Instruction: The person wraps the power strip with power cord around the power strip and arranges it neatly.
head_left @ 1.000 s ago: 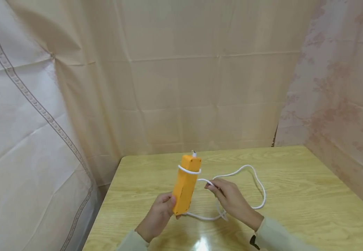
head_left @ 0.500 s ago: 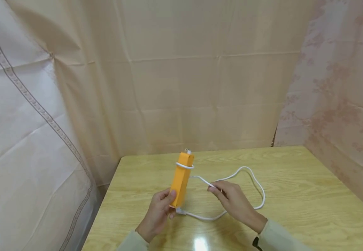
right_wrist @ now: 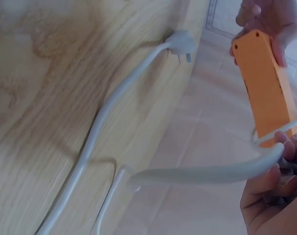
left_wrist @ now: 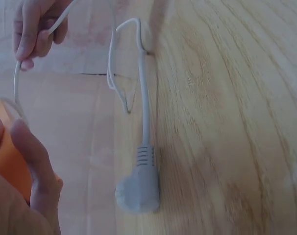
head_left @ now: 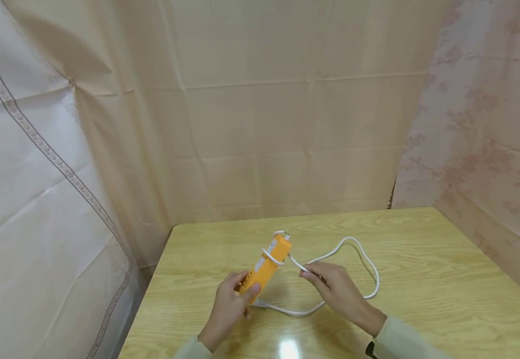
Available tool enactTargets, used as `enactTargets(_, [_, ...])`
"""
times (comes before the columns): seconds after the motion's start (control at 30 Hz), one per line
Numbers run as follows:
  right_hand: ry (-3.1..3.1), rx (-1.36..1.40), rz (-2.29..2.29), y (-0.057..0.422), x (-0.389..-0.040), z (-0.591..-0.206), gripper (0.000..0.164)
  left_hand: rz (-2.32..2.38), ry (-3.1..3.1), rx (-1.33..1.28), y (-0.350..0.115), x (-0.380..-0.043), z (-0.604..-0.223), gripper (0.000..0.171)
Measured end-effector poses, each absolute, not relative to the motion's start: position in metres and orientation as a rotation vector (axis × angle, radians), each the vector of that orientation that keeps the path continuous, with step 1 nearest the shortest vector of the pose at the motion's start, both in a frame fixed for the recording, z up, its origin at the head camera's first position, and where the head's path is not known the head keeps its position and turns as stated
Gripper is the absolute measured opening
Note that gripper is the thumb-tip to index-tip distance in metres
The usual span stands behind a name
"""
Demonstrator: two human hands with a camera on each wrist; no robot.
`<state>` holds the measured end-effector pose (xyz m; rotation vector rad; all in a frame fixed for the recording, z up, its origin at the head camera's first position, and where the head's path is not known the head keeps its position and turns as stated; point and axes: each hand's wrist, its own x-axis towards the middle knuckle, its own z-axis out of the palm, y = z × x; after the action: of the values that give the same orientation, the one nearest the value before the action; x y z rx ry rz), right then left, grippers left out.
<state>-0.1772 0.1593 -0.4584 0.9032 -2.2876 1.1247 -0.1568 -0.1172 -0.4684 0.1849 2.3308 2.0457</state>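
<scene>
An orange power strip [head_left: 266,267] is held above the table, gripped near its lower end by my left hand [head_left: 229,304]. A turn of its white cord [head_left: 272,257] passes round the strip near the upper end. To the right, my right hand [head_left: 338,286] pinches the cord between thumb and fingers. In the left wrist view the grey-white plug [left_wrist: 141,188] lies on the table below the strip, its cord running off from it. The right wrist view shows the plug's metal pins and the strip's orange back [right_wrist: 266,85].
The wooden table [head_left: 421,279] lies under both hands. A loose loop of cord [head_left: 374,264] rests on it to the right. Beige cloth [head_left: 287,124] hangs behind, with patterned cloths at left and right.
The strip has tilted to the right and lowered, and its socket face now shows on the left side. The right hand has shifted slightly right and down with the cord.
</scene>
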Motion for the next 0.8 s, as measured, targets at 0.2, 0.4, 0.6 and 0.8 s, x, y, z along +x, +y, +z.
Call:
enactTargets(0.2, [-2.284,0.975,1.087,0.154,-0.175,-0.461,0.013,2.006,2.418,0.163,-0.113,-0.157,-0.468,0.055])
enactTargets(0.4, [-2.315,1.026,1.023,0.148,-0.173,-0.463,0.011,1.989,2.451,0.107,-0.112,-0.16,-0.468,0.057])
enactTargets(0.6, [-2.343,1.018,0.956,0.145,-0.17,-0.463,0.01,1.89,2.65,0.102,-0.111,-0.163,-0.472,0.052])
enactTargets(0.8, [-2.327,1.033,0.904,0.145,-0.169,-0.462,0.012,1.567,3.099,0.202,-0.11,-0.161,-0.479,0.051])
